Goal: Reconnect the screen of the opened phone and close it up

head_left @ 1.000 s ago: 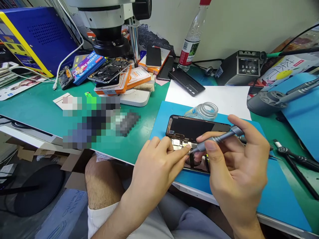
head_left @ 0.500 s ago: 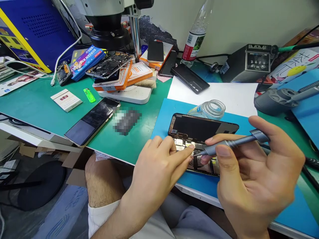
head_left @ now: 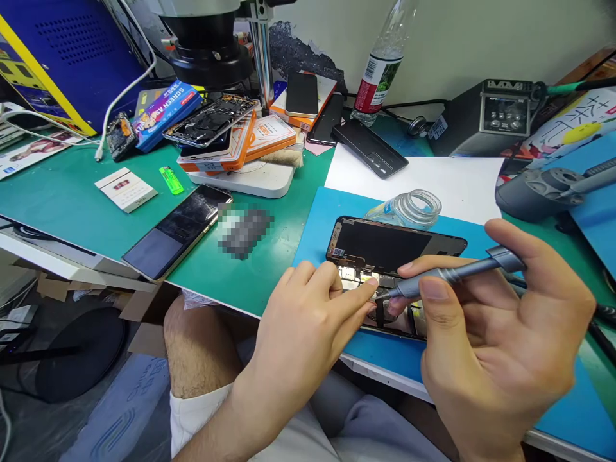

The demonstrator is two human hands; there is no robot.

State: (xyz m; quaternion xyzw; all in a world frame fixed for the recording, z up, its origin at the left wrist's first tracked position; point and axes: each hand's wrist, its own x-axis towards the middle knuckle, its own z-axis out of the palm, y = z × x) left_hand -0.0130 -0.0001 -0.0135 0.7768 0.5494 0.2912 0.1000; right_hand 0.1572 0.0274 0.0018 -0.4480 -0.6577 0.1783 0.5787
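Observation:
On the blue mat (head_left: 312,224) lies an opened phone (head_left: 394,326), with its innards exposed and its dark screen panel (head_left: 385,247) folded up at the far side. My left hand (head_left: 303,327) is closed at the phone's left end, index finger reaching over the inner parts; its thumb is hidden. A grey pen-style screwdriver (head_left: 455,273) is gripped in my right hand (head_left: 510,346) between thumb and fingers, the index finger bent over its rear cap. The screwdriver's thin tip points down into the phone beside my left fingertips. What the tip touches is too small to tell.
A glass jar (head_left: 409,208) lies just behind the phone, and a black phone cover (head_left: 370,149) rests on white paper (head_left: 452,179). Left are a phone (head_left: 178,234), a lighter (head_left: 171,180) and stacked boxes (head_left: 269,136) under a microscope (head_left: 209,51). A bottle (head_left: 380,80) stands behind.
The view has shifted slightly. Both hands keep nearly the same pose, with the screwdriver tip still inside the phone.

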